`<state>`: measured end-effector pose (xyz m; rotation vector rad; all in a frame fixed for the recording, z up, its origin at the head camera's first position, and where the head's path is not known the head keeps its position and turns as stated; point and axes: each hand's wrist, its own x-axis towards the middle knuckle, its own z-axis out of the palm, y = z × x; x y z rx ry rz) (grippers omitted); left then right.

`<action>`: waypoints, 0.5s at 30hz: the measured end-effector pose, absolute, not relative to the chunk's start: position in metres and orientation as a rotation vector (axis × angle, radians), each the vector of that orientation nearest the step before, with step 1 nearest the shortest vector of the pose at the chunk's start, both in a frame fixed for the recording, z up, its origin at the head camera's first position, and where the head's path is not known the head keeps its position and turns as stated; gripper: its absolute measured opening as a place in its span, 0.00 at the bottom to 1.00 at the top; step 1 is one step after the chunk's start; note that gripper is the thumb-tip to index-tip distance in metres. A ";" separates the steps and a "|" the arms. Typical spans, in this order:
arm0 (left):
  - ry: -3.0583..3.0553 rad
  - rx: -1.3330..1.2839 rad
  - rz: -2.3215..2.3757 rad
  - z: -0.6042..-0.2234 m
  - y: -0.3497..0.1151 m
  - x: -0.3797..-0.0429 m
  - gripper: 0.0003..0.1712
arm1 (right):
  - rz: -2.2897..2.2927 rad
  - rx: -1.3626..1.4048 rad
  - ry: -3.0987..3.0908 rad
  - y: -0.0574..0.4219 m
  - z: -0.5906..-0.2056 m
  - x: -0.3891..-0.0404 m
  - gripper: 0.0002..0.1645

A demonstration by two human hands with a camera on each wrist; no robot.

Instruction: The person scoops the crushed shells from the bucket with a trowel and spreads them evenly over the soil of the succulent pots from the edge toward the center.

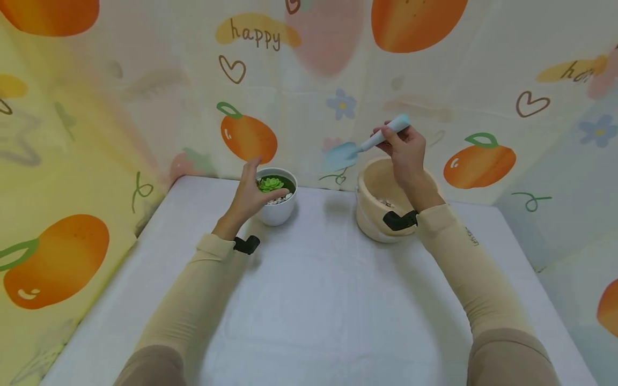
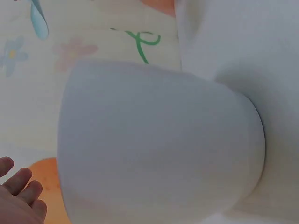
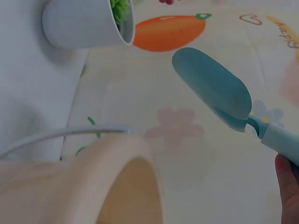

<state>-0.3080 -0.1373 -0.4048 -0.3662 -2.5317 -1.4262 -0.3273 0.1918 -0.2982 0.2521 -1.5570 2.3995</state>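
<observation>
Blue trowel (image 3: 224,98), 1 rounded blade (image 1: 340,156), pale handle (image 1: 370,142), in right hand (image 1: 408,156)

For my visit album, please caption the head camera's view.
Right hand holding a blue trowel near a cream bucket, left hand by a white pot with green succulent.

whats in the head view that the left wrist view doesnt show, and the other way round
Only the head view: the right hand gripping the trowel by its handle, the green succulent, the inside of the cream bucket, and both sleeves.

Only the left wrist view: four fingertips of the left hand seen in a row, and the side of the white pot close up with no thumb across it.

Both: the pot, part of the left hand, the trowel's blade, the white tabletop and the patterned backdrop.
</observation>
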 end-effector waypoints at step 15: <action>-2.518 -0.490 -1.511 -0.389 -0.097 -0.302 0.59 | 2.380 0.255 -1.500 0.231 -0.291 -0.316 0.17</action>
